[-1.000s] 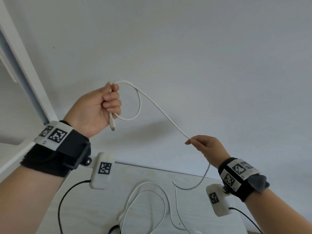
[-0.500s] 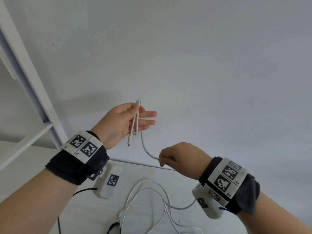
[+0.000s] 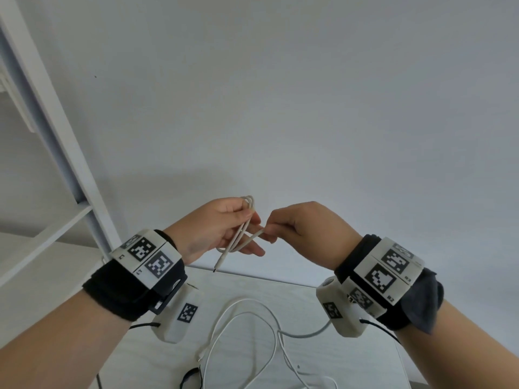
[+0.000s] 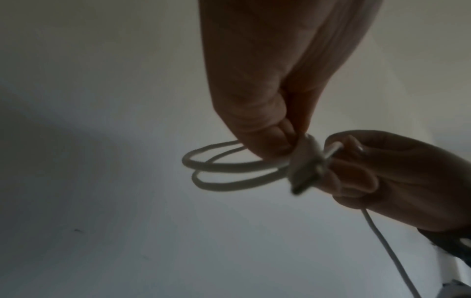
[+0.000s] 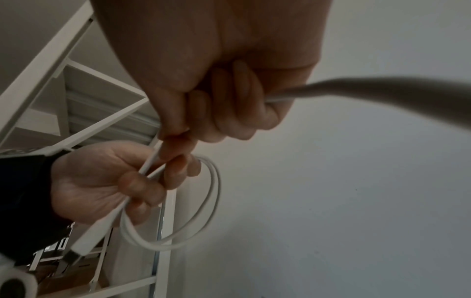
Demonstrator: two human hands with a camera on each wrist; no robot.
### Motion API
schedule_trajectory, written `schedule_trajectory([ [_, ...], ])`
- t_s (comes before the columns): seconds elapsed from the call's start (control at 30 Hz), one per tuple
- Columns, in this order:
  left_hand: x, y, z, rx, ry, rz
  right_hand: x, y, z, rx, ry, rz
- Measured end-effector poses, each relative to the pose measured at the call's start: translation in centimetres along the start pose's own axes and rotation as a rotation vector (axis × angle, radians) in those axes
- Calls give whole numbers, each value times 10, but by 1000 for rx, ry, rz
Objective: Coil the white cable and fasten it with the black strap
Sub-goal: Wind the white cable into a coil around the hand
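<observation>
My left hand (image 3: 243, 230) holds a small coil of the white cable (image 3: 248, 200) in front of the wall, thumb pressing the loops against the fingers. The plug end (image 3: 218, 264) sticks down out of that hand. My right hand (image 3: 270, 235) pinches the cable right beside the left fingers. In the left wrist view two loops (image 4: 224, 167) jut out past the thumb. In the right wrist view the coil (image 5: 203, 211) hangs under the left hand (image 5: 102, 181). The rest of the cable (image 3: 244, 327) trails onto the table. The black strap (image 3: 191, 377) lies at the table's near edge.
A white shelf frame (image 3: 56, 141) stands at the left against the plain wall. The pale table (image 3: 351, 355) lies below both hands with loose cable slack on it. Black camera leads run from both wrist units.
Both hands have dropped lower and come together. The right hand has brought its stretch of cable up to the left hand, adding another loop to the coil.
</observation>
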State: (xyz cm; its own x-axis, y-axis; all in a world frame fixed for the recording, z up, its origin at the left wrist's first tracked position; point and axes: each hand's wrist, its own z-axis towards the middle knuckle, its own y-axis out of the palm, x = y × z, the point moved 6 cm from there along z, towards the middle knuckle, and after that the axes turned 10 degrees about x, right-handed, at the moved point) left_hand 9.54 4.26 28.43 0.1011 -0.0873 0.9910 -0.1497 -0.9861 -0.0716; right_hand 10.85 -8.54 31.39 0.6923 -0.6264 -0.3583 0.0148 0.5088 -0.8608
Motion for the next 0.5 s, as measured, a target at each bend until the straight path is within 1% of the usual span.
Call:
schedule_trajectory([
  [0.1, 0, 2, -1, -20, 51, 98, 0, -3, 0, 73, 16, 7],
  [0.2, -1, 10, -6, -63, 83, 120, 5, -10, 1, 186, 57, 35],
  [0.27, -2, 14, -9, -86, 84, 118, 10, -15, 1, 232, 89, 61],
  [0.37, -3, 15, -13, -94, 49, 43, 20, -21, 2, 258, 122, 91],
  [0.5, -6, 8, -14, -95, -4, -147, 44, -19, -2, 282, 180, 155],
])
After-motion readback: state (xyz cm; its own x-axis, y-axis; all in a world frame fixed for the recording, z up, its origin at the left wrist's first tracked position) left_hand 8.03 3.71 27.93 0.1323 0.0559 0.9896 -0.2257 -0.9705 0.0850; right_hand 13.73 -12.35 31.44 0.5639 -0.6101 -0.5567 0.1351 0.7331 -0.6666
